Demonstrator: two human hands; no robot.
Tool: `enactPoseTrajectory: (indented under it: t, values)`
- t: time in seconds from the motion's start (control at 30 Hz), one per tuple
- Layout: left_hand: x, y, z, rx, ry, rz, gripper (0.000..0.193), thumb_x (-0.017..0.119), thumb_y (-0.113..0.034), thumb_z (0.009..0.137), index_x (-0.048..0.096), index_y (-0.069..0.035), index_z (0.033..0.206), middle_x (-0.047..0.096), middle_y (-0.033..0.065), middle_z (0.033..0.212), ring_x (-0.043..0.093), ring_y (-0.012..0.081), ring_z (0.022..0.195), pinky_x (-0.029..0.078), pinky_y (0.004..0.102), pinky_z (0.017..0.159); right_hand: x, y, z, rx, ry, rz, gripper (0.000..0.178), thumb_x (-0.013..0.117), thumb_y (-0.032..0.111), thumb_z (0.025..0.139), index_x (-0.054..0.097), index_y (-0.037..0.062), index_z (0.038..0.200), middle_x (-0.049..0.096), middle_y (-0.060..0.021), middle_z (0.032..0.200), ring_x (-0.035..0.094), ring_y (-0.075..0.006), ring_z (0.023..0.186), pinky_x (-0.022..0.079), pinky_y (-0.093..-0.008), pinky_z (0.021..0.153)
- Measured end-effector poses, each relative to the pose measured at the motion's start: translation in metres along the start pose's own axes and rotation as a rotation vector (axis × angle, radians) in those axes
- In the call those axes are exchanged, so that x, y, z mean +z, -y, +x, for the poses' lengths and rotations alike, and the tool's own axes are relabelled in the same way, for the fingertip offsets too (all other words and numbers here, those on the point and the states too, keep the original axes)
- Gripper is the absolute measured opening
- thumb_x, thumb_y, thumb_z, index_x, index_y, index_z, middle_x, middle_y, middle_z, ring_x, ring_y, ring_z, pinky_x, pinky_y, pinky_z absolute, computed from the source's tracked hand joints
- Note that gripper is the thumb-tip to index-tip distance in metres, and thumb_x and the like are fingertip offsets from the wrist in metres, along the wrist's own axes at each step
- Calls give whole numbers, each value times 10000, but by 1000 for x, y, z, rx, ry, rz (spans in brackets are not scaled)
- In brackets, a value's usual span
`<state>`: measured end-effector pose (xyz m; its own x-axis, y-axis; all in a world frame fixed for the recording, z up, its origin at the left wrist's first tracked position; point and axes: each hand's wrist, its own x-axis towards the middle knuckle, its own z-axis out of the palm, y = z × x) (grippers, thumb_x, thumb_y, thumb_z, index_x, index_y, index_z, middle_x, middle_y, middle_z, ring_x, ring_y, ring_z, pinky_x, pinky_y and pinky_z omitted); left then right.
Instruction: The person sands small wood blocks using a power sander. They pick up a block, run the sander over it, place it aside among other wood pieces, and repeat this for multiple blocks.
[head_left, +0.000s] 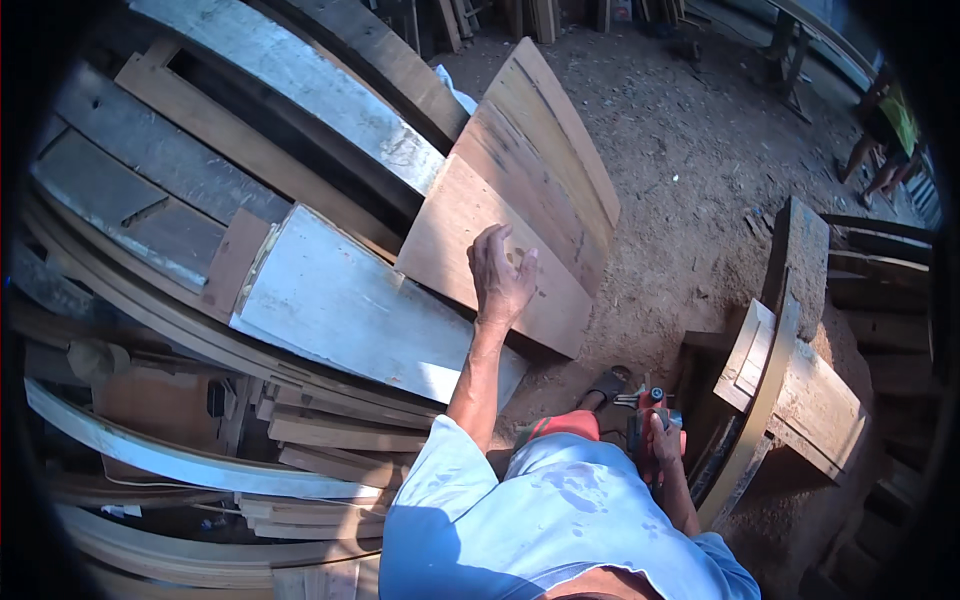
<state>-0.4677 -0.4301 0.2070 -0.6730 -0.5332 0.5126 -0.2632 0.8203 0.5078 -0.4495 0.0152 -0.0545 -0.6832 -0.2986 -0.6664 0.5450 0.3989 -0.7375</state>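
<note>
Here the wide wooden panel [527, 178] is banded in pinkish tan and honey yellow, its middle streaked with dark grey! Pale bluish white is worn by the flat board [340, 310], faintly mottled. Now the light blue shirt [560, 500]: it is blotched with darker blue patches, and bright red is flashed by the lower garment [567, 425]. Red and dark tones are shared across the power tool [638, 426]. The grey-brown ground [680, 180] is speckled paler, and a distant person's top [902, 127] is lit yellow-green!

Planks [345, 433] lie stacked at left while a person [903, 127] stands upper right.
</note>
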Motion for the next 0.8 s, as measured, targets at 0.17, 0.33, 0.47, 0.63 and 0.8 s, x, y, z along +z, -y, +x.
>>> enactPoseTrajectory:
  t: [0.17, 0.33, 0.47, 0.63, 0.8]
  values:
    - [-178, 70, 36, -158, -439, 540, 745, 783, -277, 837, 415, -26, 1434, 351, 274, 1498, 341, 455, 1380, 282, 596, 1126, -24, -19, -11, 65, -53, -227, 497, 611, 507, 979, 598, 80, 726, 568, -24, 580, 547, -139, 439, 446, -304, 405]
    - [-323, 156, 66, -306, -428, 1033, 901, 788, -331, 837, 302, -25, 1531, 273, 284, 1584, 238, 453, 1476, 235, 594, 1164, -34, -26, -8, 30, -53, -259, 504, 622, 519, 969, 605, 78, 726, 586, -32, 594, 569, -153, 458, 463, -314, 421]
    - [-383, 238, 85, -578, -226, 1136, 931, 788, -369, 829, 294, -63, 1557, 353, 243, 1550, 310, 418, 1442, 259, 569, 1145, -37, -21, -3, 12, -39, -239, 496, 629, 515, 966, 604, 76, 736, 592, -35, 602, 582, -157, 472, 471, -314, 428]
    - [-352, 208, 97, -748, -135, 1254, 671, 807, -350, 803, 535, -180, 1392, 533, 155, 1363, 466, 333, 1276, 339, 467, 997, -40, -20, -6, 47, -112, -228, 473, 627, 499, 973, 609, 75, 764, 587, -33, 604, 577, -153, 468, 468, -313, 427]
    - [-331, 192, 94, -577, -167, 1141, 393, 801, -320, 824, 686, -160, 1164, 649, 174, 1143, 618, 345, 1113, 424, 496, 945, -35, -24, -3, 82, -86, -156, 436, 628, 470, 982, 608, 78, 793, 587, -25, 611, 564, -147, 461, 452, -307, 414]
